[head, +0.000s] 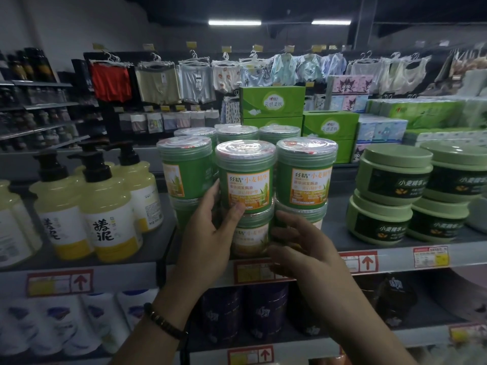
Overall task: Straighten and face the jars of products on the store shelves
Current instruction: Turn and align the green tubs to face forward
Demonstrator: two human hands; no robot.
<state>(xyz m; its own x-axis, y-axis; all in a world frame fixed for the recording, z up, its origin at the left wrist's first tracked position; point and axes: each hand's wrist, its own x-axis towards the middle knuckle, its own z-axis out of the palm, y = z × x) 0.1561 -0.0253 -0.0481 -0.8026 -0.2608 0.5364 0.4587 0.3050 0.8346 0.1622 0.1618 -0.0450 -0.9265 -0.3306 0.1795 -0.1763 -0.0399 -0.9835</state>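
Store shelf, personal-care aisle: my left hand point(210, 233) grips the top centre jar point(246, 180), a green jar with an orange-framed label facing front. My thumb is pressed on the label's lower edge and my fingers are curled round the jar's left side.

The jar stands upright on the lid of a lower jar point(251, 233), directly beneath it, whose base sits close to the shelf's front rail point(395, 255).

My right hand point(303, 248) is below and to the right of the top centre jar, fingers loosely curved against the lower jar's right side. I cannot tell whether they actually clasp it. A dark beaded bracelet point(163, 321) circles my left wrist.

Room is tight. To the right, a twin jar point(307, 172) stands lid to lid with the top centre jar, with no clear gap showing. To the left, another jar point(185, 167) sits slightly further back, turned so its label shows only partly, and my fingers fill the slot between the two. Behind them, more clear-lidded jars point(237, 131) close off the rear.

Farther left, past a narrow strip of dark shelf, stand the yellow pump bottles point(105, 206). Farther right, across a wider strip of bare shelf, pale green tubs point(390, 196) are stacked two high. The widest free space lies toward me, in front of the rail.

Above and behind the top centre jar sit green tissue boxes point(272, 101). Below it, under the rail, dark jars point(266, 309) fill the next shelf down.
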